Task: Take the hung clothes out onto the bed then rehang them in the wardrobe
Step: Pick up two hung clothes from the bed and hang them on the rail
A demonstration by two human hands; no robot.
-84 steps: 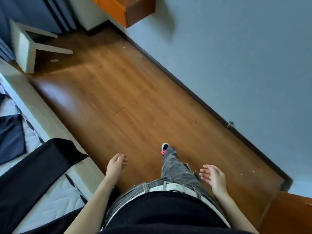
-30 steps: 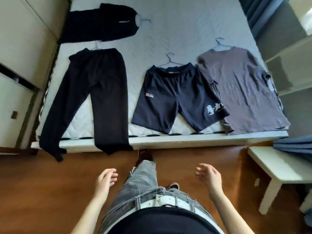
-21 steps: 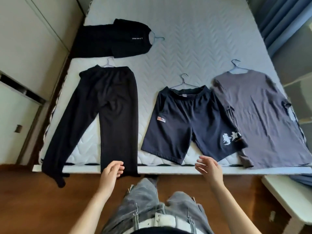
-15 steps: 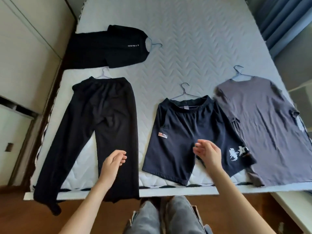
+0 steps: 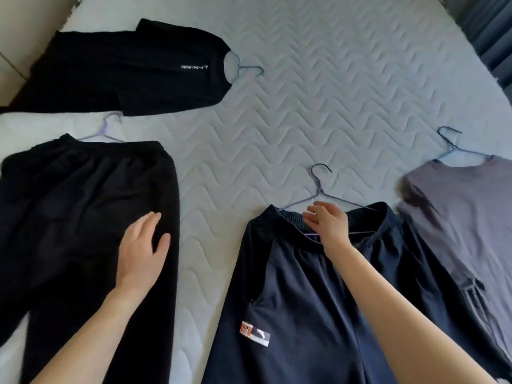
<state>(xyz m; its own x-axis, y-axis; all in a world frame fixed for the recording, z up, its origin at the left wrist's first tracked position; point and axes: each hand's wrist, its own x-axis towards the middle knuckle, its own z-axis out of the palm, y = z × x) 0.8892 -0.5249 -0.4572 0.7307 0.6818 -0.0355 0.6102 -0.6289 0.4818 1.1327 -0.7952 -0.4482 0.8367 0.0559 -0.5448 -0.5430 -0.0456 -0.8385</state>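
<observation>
Several garments on wire hangers lie flat on the quilted bed [image 5: 304,92]. Navy shorts [image 5: 304,300] with a small logo patch are in front of me, their hanger [image 5: 320,187] pointing away. My right hand [image 5: 328,225] rests at the shorts' waistband by the hanger bar, fingers apart and gripping nothing. My left hand [image 5: 141,250] hovers open over the right leg of the black trousers [image 5: 69,217]. A black top [image 5: 124,67] lies at the far left. A grey T-shirt [image 5: 465,217] lies at the right.
Dark blue curtains [image 5: 493,23] hang at the far right corner. A pale panel [image 5: 16,29] borders the bed on the far left. Bare mattress stretches across the middle and far side.
I turned from the floor to the bed and leaned in. Both hands moved forward over the clothes; the right reached the shorts' waistband, the left came over the black trousers.
</observation>
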